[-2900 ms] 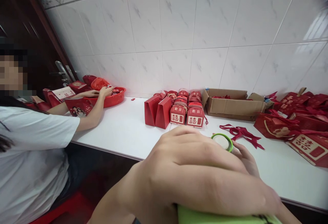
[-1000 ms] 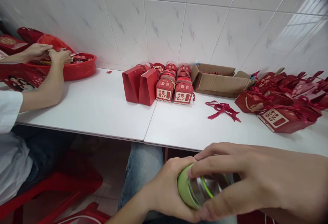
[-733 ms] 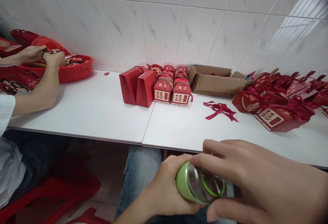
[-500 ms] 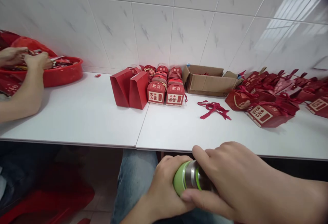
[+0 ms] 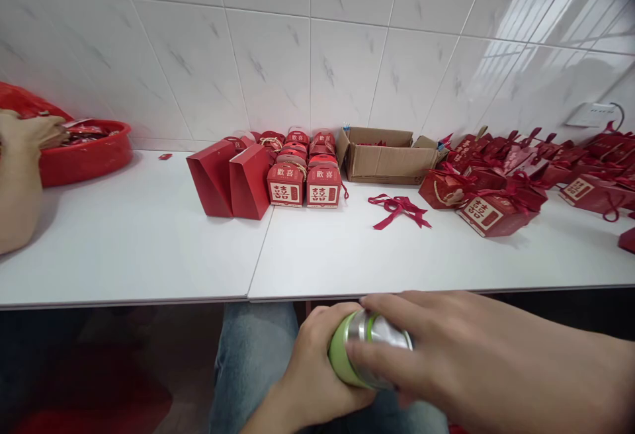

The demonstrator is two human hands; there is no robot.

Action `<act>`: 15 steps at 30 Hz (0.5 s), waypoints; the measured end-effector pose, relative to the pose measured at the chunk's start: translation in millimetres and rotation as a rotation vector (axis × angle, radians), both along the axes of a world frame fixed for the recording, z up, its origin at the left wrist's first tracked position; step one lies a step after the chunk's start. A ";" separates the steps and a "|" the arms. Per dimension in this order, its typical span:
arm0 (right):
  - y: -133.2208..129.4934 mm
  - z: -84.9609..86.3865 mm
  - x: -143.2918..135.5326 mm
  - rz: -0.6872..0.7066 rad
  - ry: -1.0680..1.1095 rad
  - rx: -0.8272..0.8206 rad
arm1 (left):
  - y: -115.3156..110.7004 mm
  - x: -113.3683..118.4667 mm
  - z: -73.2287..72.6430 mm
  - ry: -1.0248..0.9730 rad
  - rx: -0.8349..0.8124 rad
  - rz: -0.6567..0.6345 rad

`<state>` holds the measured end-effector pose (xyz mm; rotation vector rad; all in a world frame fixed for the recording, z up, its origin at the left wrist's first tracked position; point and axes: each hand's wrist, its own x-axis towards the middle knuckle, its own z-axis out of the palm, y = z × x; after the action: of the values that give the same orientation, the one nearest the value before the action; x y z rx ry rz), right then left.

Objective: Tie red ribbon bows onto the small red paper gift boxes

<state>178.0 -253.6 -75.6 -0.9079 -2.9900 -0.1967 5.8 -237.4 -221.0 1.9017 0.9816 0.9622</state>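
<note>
- Holds the pale-green cylindrical bottle with a shiny metal top (image 5: pixel 354 329) nearer than the open brown cardboard box (image 5: pixel 387 164), well apart from it, above blue denim trouser legs (image 5: pixel 258 354).
- Wraps the bare left hand (image 5: pixel 317 368) around the bottle's green body, clamping it with curled fingers.
- Curves the bare right hand (image 5: pixel 446 348) about the metal top, with thumb and fingers on opposite sides; cannot tell, for blur, how firmly pressed together.
- Has the smooth white tabletop (image 5: pixel 347 249) under the cardboard box, and a deep-red fabric ribbon (image 5: pixel 399 208) lying just in front of it.
- Sees small red card boxes with cream labels (image 5: pixel 286 189) just left of the cardboard box, and two tall red card bags (image 5: pixel 213 186) further left.
- Sees ribbon-topped red card boxes (image 5: pixel 501 212) crowded right of the cardboard box.
- Sees a red plastic basin (image 5: pixel 89 163) well left of the cardboard box, with a co-worker's hand (image 5: pixel 34 131) at it; cannot tell the hold.
</note>
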 end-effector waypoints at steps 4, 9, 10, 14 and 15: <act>5.7 -1.2 2.6 -0.131 0.028 0.007 | -2.1 0.4 3.2 -0.014 0.004 0.008; 2.1 15.9 3.9 0.100 -0.067 -0.153 | 0.2 -1.9 0.1 -0.057 -0.033 -0.015; 0.9 16.7 2.5 0.082 -0.089 -0.153 | 0.9 -2.5 -0.7 -0.063 -0.028 -0.013; -1.3 9.0 -5.7 -0.130 -0.041 -0.103 | 1.1 -3.7 -0.9 -0.065 0.016 0.035; -1.7 5.5 -7.8 -0.156 -0.021 -0.075 | 0.5 -3.3 -0.1 -0.074 0.023 0.044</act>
<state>170.2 -255.3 -70.1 -1.1542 -2.9643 -0.0962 2.6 -236.8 -221.2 1.8564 0.9764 1.0656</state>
